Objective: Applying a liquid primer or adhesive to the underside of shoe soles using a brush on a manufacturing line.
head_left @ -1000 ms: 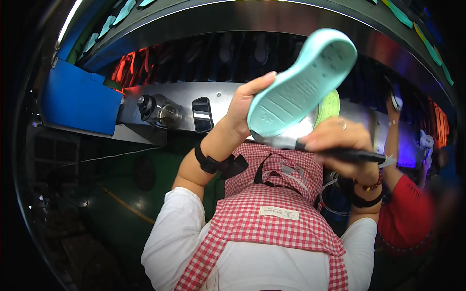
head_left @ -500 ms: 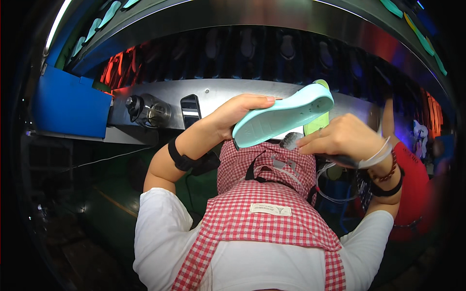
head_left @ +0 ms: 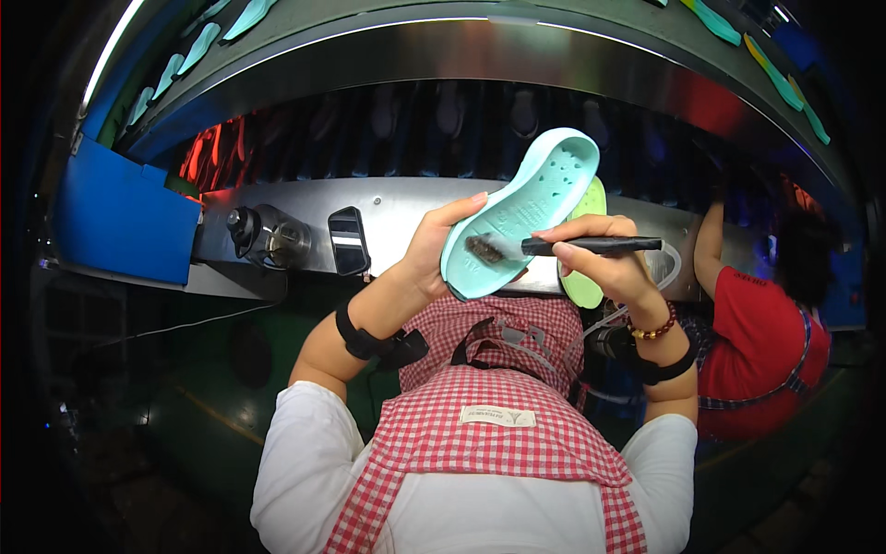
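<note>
My left hand (head_left: 437,242) grips the heel end of a turquoise shoe sole (head_left: 521,217), its hollow inner face turned up toward me. Several small holes dot the toe end. Between the fingers of my right hand (head_left: 604,263) is a brush (head_left: 591,246) with a black handle and a thin clear tube behind it. Its dark bristles touch the inside of the sole near the heel. Behind the sole and my right hand lies a lime-green sole (head_left: 580,288), partly hidden.
On the metal ledge (head_left: 397,214) stand a clear bottle (head_left: 275,238) with a black lid and a phone (head_left: 348,242). A blue box (head_left: 125,217) is at the left. Beyond, a conveyor (head_left: 332,46) carries more soles. At the right is a person in red (head_left: 761,342).
The turquoise sole has turned to show its inside, toe end raised. My right hand has moved left, bringing the brush bristles into the sole.
</note>
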`<move>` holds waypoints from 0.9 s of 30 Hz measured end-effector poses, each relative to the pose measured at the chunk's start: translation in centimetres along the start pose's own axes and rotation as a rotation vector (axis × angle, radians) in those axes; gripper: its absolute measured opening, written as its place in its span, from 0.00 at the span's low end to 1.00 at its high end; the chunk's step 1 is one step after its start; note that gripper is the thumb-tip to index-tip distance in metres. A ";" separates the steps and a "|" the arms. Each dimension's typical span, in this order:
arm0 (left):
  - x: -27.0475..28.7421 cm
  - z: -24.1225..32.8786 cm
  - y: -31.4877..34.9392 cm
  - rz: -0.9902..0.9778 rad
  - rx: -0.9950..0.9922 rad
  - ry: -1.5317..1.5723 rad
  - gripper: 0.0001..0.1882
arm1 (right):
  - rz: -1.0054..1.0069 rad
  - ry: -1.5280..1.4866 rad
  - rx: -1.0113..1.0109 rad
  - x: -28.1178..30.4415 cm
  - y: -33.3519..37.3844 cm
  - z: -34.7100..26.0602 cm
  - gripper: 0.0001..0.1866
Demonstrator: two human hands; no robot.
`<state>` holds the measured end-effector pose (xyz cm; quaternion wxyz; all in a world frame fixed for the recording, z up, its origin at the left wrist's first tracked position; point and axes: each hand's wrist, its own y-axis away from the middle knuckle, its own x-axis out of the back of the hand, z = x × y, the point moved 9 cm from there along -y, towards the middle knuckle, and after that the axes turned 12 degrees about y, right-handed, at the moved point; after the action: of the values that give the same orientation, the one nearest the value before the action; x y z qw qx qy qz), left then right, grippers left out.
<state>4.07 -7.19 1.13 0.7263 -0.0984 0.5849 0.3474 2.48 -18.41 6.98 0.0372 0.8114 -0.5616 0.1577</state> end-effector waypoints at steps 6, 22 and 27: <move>1.8 0.6 -0.2 -0.004 -0.069 0.091 0.24 | 0.403 0.141 0.152 3.9 0.0 0.8 0.09; -10.9 22.3 0.8 -0.641 -0.455 0.167 0.30 | 0.417 -0.502 0.205 7.2 4.8 0.4 0.13; -8.4 30.5 -5.2 -0.020 -1.169 0.017 0.31 | 0.525 -0.403 0.062 6.5 6.4 3.6 0.14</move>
<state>30.50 2.41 16.45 0.5499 -0.4912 0.3009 0.6048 -0.60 -27.43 4.74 -0.1412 0.6545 -0.7426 0.0153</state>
